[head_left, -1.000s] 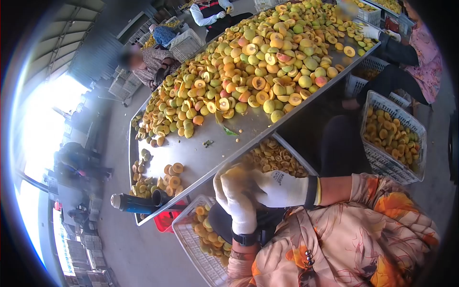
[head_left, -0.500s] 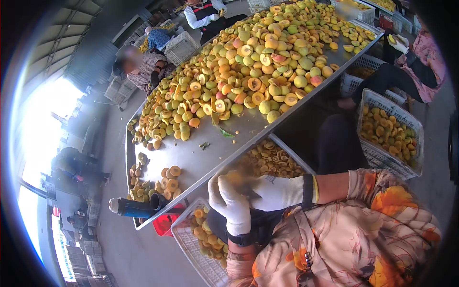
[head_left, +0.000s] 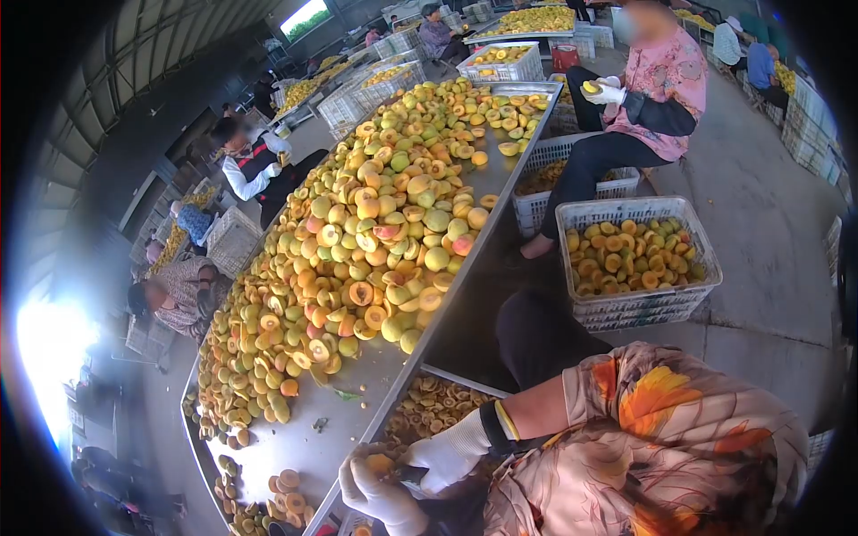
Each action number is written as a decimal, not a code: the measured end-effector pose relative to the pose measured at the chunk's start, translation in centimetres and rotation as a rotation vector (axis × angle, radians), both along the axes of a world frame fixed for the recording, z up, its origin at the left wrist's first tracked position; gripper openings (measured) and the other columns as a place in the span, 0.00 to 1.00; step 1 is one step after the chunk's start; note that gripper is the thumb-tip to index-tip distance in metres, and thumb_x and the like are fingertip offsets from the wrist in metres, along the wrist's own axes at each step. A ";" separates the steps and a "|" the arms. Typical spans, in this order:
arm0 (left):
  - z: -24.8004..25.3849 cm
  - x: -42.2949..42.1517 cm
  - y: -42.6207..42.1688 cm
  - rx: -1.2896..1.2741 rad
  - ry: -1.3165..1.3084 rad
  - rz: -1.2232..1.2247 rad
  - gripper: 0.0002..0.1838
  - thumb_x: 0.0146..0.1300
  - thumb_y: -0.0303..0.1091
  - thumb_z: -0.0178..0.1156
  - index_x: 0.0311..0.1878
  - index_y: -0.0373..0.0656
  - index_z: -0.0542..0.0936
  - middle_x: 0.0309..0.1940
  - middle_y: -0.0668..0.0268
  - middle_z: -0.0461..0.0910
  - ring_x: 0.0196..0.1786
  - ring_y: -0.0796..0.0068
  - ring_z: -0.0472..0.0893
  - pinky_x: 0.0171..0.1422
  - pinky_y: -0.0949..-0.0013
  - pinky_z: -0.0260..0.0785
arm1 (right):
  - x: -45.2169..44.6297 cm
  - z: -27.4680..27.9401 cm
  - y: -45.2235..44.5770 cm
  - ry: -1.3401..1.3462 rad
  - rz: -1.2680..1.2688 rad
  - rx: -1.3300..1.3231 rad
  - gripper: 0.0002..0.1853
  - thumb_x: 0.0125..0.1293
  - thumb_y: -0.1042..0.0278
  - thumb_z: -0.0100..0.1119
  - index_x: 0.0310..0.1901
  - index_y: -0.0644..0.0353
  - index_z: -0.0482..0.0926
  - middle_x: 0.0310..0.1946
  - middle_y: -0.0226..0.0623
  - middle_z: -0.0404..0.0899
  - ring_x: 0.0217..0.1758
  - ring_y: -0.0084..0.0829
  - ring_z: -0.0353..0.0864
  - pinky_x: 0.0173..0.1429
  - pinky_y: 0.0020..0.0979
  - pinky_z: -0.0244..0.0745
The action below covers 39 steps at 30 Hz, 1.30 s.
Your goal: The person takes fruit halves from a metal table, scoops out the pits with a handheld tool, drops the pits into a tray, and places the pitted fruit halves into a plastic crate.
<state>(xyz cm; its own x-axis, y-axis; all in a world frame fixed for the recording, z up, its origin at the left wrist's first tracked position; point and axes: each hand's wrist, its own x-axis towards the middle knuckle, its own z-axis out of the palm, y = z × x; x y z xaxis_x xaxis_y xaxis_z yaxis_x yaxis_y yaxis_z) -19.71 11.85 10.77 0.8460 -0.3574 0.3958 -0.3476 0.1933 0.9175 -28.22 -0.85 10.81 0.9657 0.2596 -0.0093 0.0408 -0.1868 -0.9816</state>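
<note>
Both my hands wear white gloves and meet low in the view, at the near edge of the metal table point(head_left: 375, 366). My left hand point(head_left: 380, 496) is closed round an orange-yellow fruit piece point(head_left: 381, 464). Against that fruit rests my right hand point(head_left: 447, 456), its fingers bent inward; what it holds, if anything, is hidden. Under the table edge, beside my hands, a crate of fruit halves point(head_left: 433, 402) is partly covered by my arm. A large heap of whole and halved yellow-green fruit point(head_left: 357, 241) covers much of the table.
To the right stands a white crate point(head_left: 635, 295) of fruit halves. Behind it sits a co-worker in pink point(head_left: 666, 89), gloved hands holding fruit. Other co-workers sit across the table at the left. A small group of halves point(head_left: 286, 496) lies near the table's lower end.
The view has swung right, so the table and heap sit further left and the co-worker in pink shows more fully. My hands remain together, now lower in view.
</note>
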 end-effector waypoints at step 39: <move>-9.0 31.3 18.4 1.466 -0.370 0.648 0.35 0.63 0.53 0.67 0.69 0.42 0.77 0.64 0.48 0.77 0.65 0.42 0.75 0.71 0.45 0.65 | 4.9 -13.4 -2.4 0.245 -0.049 -0.792 0.17 0.65 0.58 0.59 0.50 0.61 0.77 0.36 0.51 0.87 0.44 0.55 0.87 0.50 0.54 0.79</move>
